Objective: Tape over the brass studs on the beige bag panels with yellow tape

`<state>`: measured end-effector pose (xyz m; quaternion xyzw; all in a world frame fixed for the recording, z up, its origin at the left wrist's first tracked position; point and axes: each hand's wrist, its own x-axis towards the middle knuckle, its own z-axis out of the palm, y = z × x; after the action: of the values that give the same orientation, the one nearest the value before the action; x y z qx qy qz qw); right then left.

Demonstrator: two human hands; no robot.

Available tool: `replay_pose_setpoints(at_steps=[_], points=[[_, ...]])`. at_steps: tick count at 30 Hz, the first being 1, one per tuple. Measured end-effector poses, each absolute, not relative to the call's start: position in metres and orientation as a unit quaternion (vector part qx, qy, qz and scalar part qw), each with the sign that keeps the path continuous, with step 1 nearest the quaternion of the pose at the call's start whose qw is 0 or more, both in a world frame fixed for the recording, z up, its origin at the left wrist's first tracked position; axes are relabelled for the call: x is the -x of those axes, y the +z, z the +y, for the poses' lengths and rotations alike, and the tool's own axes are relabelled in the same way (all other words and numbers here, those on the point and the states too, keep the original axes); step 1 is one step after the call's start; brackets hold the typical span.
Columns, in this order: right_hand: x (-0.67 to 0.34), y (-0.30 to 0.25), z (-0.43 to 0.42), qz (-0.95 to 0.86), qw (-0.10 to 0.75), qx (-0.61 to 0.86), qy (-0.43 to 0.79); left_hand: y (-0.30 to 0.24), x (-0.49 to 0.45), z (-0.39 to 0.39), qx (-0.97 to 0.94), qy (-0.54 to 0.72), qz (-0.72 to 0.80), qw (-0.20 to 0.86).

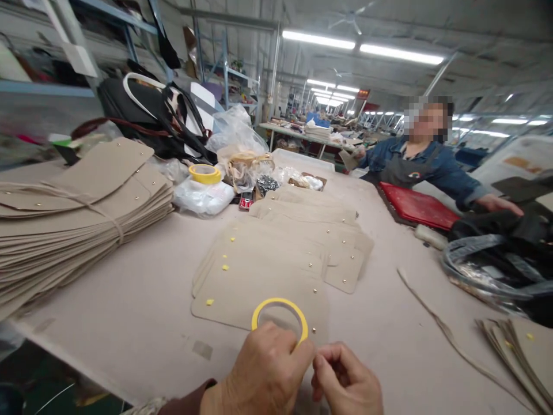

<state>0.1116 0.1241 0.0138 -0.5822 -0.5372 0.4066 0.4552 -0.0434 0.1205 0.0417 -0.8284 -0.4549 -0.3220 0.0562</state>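
Observation:
My left hand (pixel 272 369) is closed around the lower part of a roll of yellow tape (pixel 280 302), which stands upright on its edge above the table. Close beside it, my right hand (pixel 348 380) has thumb and fingertips pinched together; whatever lies between them is too small to make out. Just beyond the roll lie overlapping beige panels (pixel 268 282) with rounded corners. Small yellow bits of tape dot their left side, and metal rivets run along the right side.
A tied stack of beige panels (pixel 78 230) fills the left. Behind are another yellow tape roll (pixel 205 174) on a plastic bag and black bags (pixel 133 115). At right lie a beige strip (pixel 436 317), more panels (pixel 527 357), and a red item (pixel 419 204) near a co-worker (pixel 427 155).

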Motion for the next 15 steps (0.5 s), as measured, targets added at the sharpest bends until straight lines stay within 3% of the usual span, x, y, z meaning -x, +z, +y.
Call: replay_pose_setpoints(at_steps=[4, 9, 15], points=[[-0.116, 0.02, 0.135, -0.449, 0.414, 0.563, 0.557, 0.03, 0.036, 0.128, 0.823, -0.327, -0.463, 0.041], [-0.113, 0.023, 0.139, -0.498, 0.417, 0.61, 0.453, 0.022, 0.035, 0.134, 0.813, -0.35, -0.465, 0.03], [-0.129, 0.01, 0.161, -0.382, 0.414, 0.583, 0.585, 0.033, 0.037, 0.132, 0.813, -0.396, -0.426, 0.027]])
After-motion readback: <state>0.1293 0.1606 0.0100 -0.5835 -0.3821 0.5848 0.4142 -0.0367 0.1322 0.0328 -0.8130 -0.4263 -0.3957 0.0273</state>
